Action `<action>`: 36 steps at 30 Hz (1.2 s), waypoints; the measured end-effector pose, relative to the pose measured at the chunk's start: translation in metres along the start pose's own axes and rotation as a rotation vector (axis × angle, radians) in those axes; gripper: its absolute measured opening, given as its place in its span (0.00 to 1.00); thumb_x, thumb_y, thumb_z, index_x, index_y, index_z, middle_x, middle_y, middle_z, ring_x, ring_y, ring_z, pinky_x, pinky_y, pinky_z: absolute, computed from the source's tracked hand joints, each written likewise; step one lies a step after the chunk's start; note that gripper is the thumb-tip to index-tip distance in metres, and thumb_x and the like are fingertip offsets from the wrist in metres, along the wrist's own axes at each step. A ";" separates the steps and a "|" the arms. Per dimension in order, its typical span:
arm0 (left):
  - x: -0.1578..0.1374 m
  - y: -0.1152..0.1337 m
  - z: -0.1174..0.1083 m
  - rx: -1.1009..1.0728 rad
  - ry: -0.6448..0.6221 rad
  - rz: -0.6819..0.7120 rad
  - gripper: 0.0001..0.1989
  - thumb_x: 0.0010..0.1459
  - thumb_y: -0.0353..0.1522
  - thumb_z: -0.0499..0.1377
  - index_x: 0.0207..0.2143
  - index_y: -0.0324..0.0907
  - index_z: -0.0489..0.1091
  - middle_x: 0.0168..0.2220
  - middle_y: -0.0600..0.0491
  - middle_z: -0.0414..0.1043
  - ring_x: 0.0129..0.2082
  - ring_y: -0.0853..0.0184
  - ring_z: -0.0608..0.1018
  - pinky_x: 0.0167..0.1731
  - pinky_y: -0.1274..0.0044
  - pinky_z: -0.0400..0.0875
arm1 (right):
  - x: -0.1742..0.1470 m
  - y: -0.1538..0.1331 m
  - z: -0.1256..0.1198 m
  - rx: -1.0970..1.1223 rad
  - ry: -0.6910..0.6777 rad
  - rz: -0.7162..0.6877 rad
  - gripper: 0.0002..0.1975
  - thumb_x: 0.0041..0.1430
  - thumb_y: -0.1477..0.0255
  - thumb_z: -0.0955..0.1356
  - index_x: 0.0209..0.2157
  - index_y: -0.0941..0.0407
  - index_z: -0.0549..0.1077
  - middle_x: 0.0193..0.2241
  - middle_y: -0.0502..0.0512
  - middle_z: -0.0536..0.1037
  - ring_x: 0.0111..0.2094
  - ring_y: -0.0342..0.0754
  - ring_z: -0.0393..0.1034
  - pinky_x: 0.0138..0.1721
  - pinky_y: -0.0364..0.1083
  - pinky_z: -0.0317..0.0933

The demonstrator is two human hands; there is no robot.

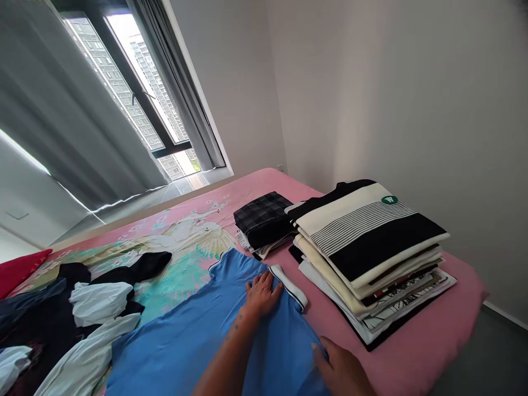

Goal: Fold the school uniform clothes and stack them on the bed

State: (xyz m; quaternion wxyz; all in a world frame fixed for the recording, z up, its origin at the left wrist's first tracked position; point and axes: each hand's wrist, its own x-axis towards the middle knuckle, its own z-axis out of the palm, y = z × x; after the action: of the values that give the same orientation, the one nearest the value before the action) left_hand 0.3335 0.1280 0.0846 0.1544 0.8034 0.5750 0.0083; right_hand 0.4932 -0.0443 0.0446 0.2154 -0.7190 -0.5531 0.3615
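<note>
A blue short-sleeved shirt lies spread across the bed, with a white, dark-edged band at one end. My left hand rests flat on the shirt beside that band, fingers stretched out over the fabric. Lower right, my right hand pinches the shirt's side edge between thumb and fingers. Part of this hand and the shirt's near end run out of the frame at the bottom.
A tall stack of folded shirts stands right of the shirt, with a folded black checked garment behind. Loose dark and white clothes lie at left on the patterned pink bed. A window and grey curtains are beyond.
</note>
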 end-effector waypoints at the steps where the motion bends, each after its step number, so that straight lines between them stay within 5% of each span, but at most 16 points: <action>1: -0.001 0.003 0.001 -0.002 -0.002 -0.012 0.30 0.57 0.52 0.41 0.59 0.53 0.54 0.62 0.53 0.55 0.60 0.53 0.57 0.55 0.52 0.49 | -0.002 0.005 0.003 0.010 0.010 0.017 0.20 0.60 0.61 0.54 0.29 0.54 0.70 0.31 0.57 0.78 0.33 0.49 0.71 0.34 0.42 0.57; 7: -0.002 0.024 0.012 0.020 0.071 -0.126 0.38 0.51 0.55 0.48 0.59 0.45 0.54 0.62 0.46 0.53 0.62 0.49 0.52 0.57 0.49 0.36 | -0.004 0.024 0.006 -0.004 -0.059 0.069 0.18 0.61 0.62 0.54 0.26 0.52 0.68 0.30 0.55 0.78 0.33 0.48 0.71 0.33 0.42 0.56; 17: -0.002 0.034 0.008 -0.050 0.062 -0.176 0.35 0.50 0.54 0.51 0.56 0.44 0.57 0.63 0.45 0.52 0.63 0.48 0.49 0.57 0.49 0.38 | 0.025 -0.021 -0.018 -0.067 0.090 -0.015 0.21 0.59 0.52 0.55 0.29 0.51 0.68 0.30 0.53 0.78 0.31 0.50 0.71 0.28 0.44 0.50; 28: -0.005 0.034 0.017 -0.054 0.093 -0.200 0.39 0.50 0.54 0.51 0.60 0.44 0.52 0.64 0.46 0.49 0.64 0.49 0.45 0.57 0.47 0.33 | 0.034 0.003 -0.009 -0.200 0.101 0.007 0.18 0.63 0.62 0.51 0.30 0.52 0.66 0.27 0.56 0.77 0.30 0.52 0.72 0.27 0.45 0.51; 32: -0.030 0.029 0.011 -0.041 0.111 -0.145 0.39 0.52 0.52 0.51 0.61 0.43 0.52 0.65 0.45 0.46 0.65 0.52 0.44 0.59 0.51 0.27 | 0.037 0.004 -0.006 -0.165 0.108 -0.024 0.18 0.62 0.60 0.52 0.28 0.52 0.66 0.25 0.55 0.77 0.30 0.52 0.71 0.28 0.44 0.52; 36: -0.095 0.005 0.016 -0.030 0.151 -0.047 0.33 0.56 0.47 0.49 0.62 0.49 0.50 0.66 0.51 0.41 0.66 0.57 0.42 0.60 0.55 0.23 | 0.038 0.009 -0.011 -0.125 0.089 -0.039 0.18 0.60 0.60 0.54 0.25 0.52 0.65 0.25 0.53 0.76 0.30 0.51 0.71 0.29 0.44 0.54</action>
State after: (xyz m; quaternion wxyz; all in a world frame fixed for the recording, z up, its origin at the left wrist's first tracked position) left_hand 0.3091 0.0344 0.0866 0.1226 0.7844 0.6036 0.0740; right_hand 0.5121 -0.0100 0.0343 0.2013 -0.7355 -0.5784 0.2897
